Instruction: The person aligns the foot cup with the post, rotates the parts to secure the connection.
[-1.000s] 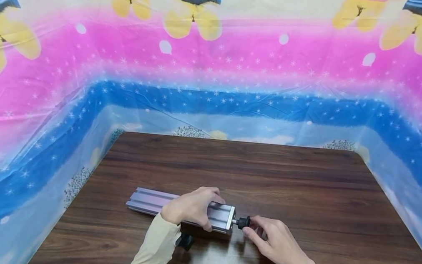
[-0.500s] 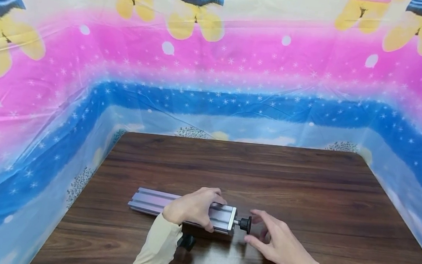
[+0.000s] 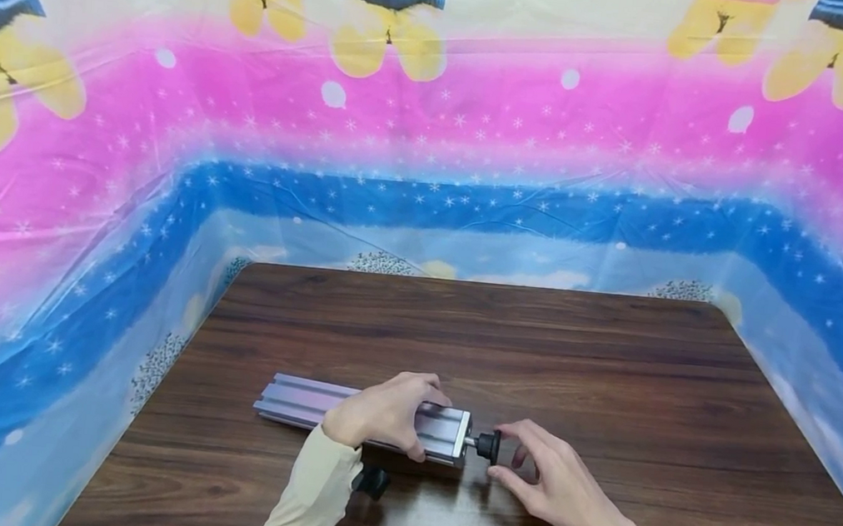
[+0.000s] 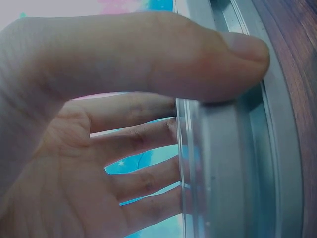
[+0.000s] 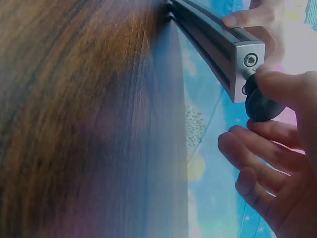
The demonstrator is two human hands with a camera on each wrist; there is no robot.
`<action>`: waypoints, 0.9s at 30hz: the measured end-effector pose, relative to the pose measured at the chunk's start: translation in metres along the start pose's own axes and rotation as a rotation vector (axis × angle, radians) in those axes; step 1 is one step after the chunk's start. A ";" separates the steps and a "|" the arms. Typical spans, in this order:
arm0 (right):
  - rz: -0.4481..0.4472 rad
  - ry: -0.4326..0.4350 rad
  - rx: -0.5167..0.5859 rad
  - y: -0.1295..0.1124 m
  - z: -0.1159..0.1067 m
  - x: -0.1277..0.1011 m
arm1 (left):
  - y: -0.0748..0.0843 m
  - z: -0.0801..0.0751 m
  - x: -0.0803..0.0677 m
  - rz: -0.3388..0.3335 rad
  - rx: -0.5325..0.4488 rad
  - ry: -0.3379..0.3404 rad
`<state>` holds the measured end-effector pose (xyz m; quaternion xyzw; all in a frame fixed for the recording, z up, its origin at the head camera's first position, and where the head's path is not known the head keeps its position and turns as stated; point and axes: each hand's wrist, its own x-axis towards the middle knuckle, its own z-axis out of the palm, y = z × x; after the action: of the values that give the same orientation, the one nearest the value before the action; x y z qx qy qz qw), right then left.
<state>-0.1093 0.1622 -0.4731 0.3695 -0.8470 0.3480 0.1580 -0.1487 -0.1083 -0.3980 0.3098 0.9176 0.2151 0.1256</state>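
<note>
A silver aluminium profile (image 3: 304, 401) lies across the near part of the dark wooden table (image 3: 534, 348). My left hand (image 3: 393, 415) grips its right half, thumb on the near side and fingers over the top; the left wrist view shows the thumb (image 4: 208, 64) pressed on the profile (image 4: 237, 163). A black knob (image 3: 487, 445) on a short screw sticks out of the profile's right end plate. My right hand (image 3: 506, 452) pinches that knob between thumb and forefinger. In the right wrist view the knob (image 5: 262, 101) sits at the profile's end (image 5: 247, 62), with my right hand (image 5: 265, 126) around it.
A second black knob (image 3: 372, 481) lies on the table just under my left forearm. Colourful plastic sheeting (image 3: 433, 130) walls in the table at the back and both sides. The table's far half holds nothing else in view.
One second ago my right fingers were on the knob. Half a second ago they had let go and spread. Now they are back around it. Left hand and profile stayed put.
</note>
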 end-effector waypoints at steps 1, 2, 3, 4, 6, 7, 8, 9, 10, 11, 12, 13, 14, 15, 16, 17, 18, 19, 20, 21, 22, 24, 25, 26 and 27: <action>0.020 -0.011 0.001 0.000 0.000 0.000 | 0.000 0.000 0.000 -0.002 0.002 0.000; 0.038 -0.020 0.001 -0.001 0.001 0.000 | 0.000 0.000 0.000 -0.004 0.001 0.000; 0.051 -0.029 -0.005 -0.001 0.001 0.001 | 0.000 -0.001 0.000 -0.004 -0.004 -0.002; 0.061 -0.035 -0.012 -0.002 0.001 0.001 | 0.000 -0.001 -0.001 -0.006 0.000 -0.002; 0.074 -0.043 -0.033 -0.002 0.002 0.002 | 0.000 -0.001 0.000 -0.012 0.005 -0.004; 0.079 -0.046 -0.045 -0.002 0.002 0.002 | 0.000 0.000 0.000 -0.013 0.003 -0.005; 0.082 -0.045 -0.061 -0.002 0.002 0.003 | 0.000 0.000 -0.001 -0.014 -0.001 -0.006; 0.083 -0.044 -0.077 -0.002 0.003 0.003 | 0.000 0.000 -0.001 -0.012 -0.002 -0.006; 0.085 -0.042 -0.088 -0.002 0.003 0.003 | 0.000 0.000 -0.001 -0.010 0.000 -0.005; 0.088 -0.043 -0.095 -0.002 0.003 0.003 | 0.000 0.000 -0.001 -0.008 0.001 -0.004; 0.091 -0.045 -0.096 -0.002 0.003 0.004 | 0.000 0.000 -0.001 -0.006 0.001 -0.002; 0.090 -0.047 -0.099 -0.002 0.003 0.004 | 0.000 0.001 -0.001 -0.002 0.001 -0.001; 0.091 -0.048 -0.101 -0.002 0.003 0.004 | 0.000 0.001 -0.001 0.002 -0.001 0.001; 0.091 -0.053 -0.100 -0.002 0.003 0.004 | 0.000 0.001 -0.001 0.004 0.002 0.002; 0.095 -0.057 -0.101 -0.002 0.003 0.004 | 0.000 0.001 -0.001 0.004 -0.001 0.002; 0.109 -0.059 -0.104 -0.003 0.002 0.004 | 0.000 0.001 -0.001 0.004 -0.004 0.003; 0.117 -0.057 -0.110 -0.003 0.001 0.003 | 0.000 0.000 0.000 0.005 -0.009 0.002; 0.127 -0.052 -0.110 -0.004 0.000 0.003 | 0.000 0.000 0.000 0.005 -0.009 0.003; 0.142 -0.048 -0.105 -0.004 -0.001 0.002 | 0.000 0.000 0.000 0.005 -0.008 0.004; 0.149 -0.042 -0.098 -0.004 -0.002 0.002 | 0.000 -0.001 -0.001 0.005 -0.009 0.005; 0.147 -0.034 -0.094 -0.004 -0.004 0.001 | -0.001 -0.001 -0.001 0.006 -0.012 0.005; 0.110 -0.018 -0.068 -0.004 -0.005 0.000 | -0.001 -0.001 -0.001 0.008 -0.014 0.006; 0.087 -0.013 -0.051 -0.004 -0.005 -0.001 | -0.001 -0.001 -0.001 0.008 -0.013 0.005; 0.061 -0.009 -0.039 -0.004 -0.005 -0.001 | -0.001 -0.001 -0.001 0.006 -0.014 0.005; 0.030 -0.005 -0.031 -0.003 -0.005 -0.002 | -0.001 -0.001 -0.001 0.005 -0.015 0.004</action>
<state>-0.1056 0.1650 -0.4690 0.3549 -0.8582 0.3362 0.1566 -0.1487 -0.1105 -0.3978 0.3106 0.9154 0.2230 0.1257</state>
